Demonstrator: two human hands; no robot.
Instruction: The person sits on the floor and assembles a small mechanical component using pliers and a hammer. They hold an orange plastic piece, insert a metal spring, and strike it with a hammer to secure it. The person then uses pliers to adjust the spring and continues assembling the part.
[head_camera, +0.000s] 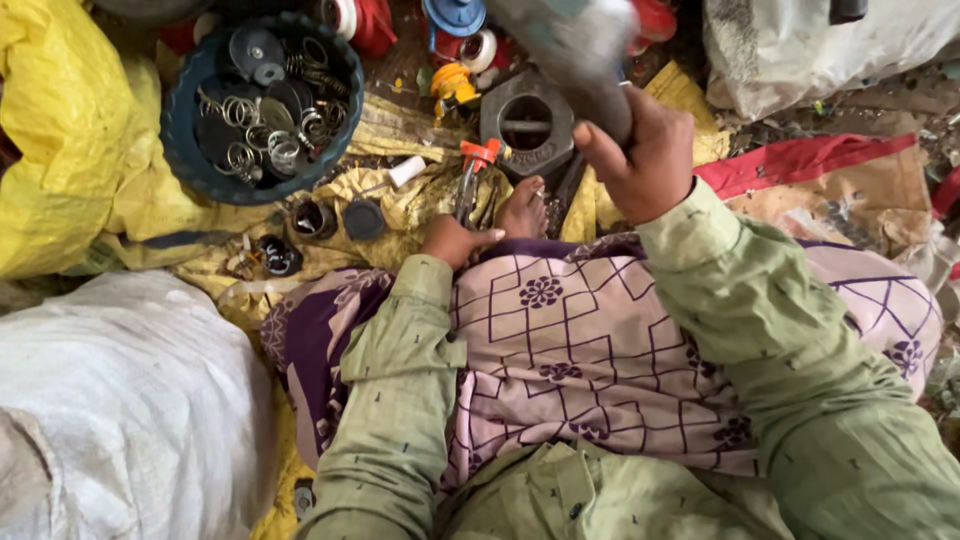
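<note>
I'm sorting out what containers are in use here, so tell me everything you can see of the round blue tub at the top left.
The round blue tub is a shallow, dark blue bowl, plastic by the look of it, with a thick ribbed rim. It sits upright on crumpled yellow sheeting, up and to the left of the left hand. Inside lie many metal rings, coiled springs and a few dark discs, loosely heaped. Neither hand touches it. Two small dark caps lie just beside its lower rim.
</note>
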